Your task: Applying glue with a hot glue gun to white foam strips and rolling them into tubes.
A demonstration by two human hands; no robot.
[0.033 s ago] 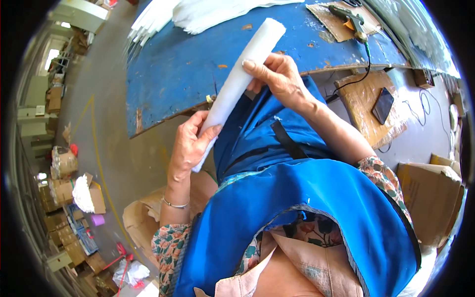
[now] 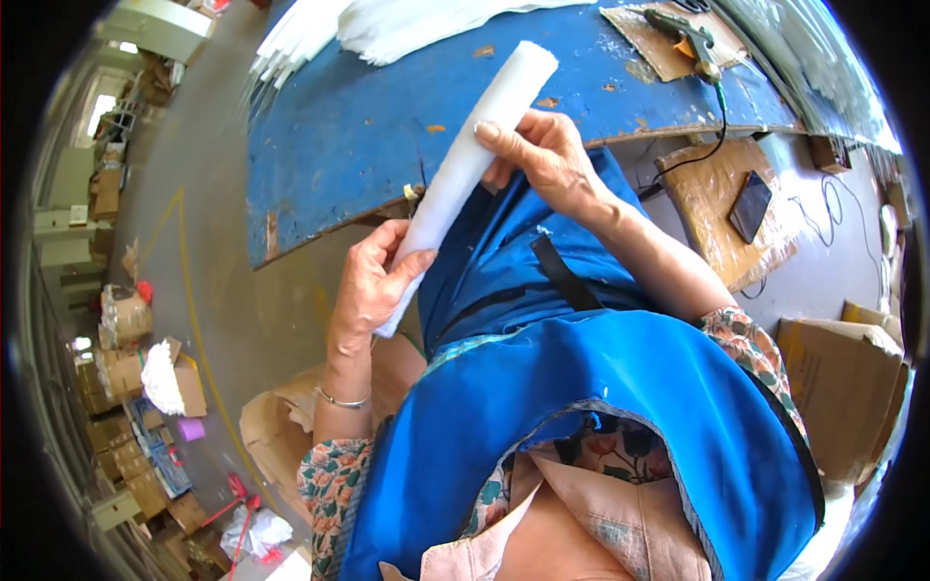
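Observation:
A long white rolled foam sheet (image 2: 487, 121) slants from the blue worktable's front edge down toward my lap. My left hand (image 2: 371, 288) grips the roll's lower end, thumb lying across it. My right hand (image 2: 544, 155) holds the roll's upper part, fingers pressed on its side. Both hands are shut around the same roll. I wear a blue apron (image 2: 601, 407) over a flowered sleeve.
The worn blue table (image 2: 329, 145) carries a pile of white sheets (image 2: 407, 24) and a glue gun (image 2: 690, 37) on cardboard. A black phone (image 2: 749, 205) lies on a low cardboard-covered stand. Cardboard boxes (image 2: 852, 378) stand at the right, more boxes (image 2: 126, 368) on the left floor.

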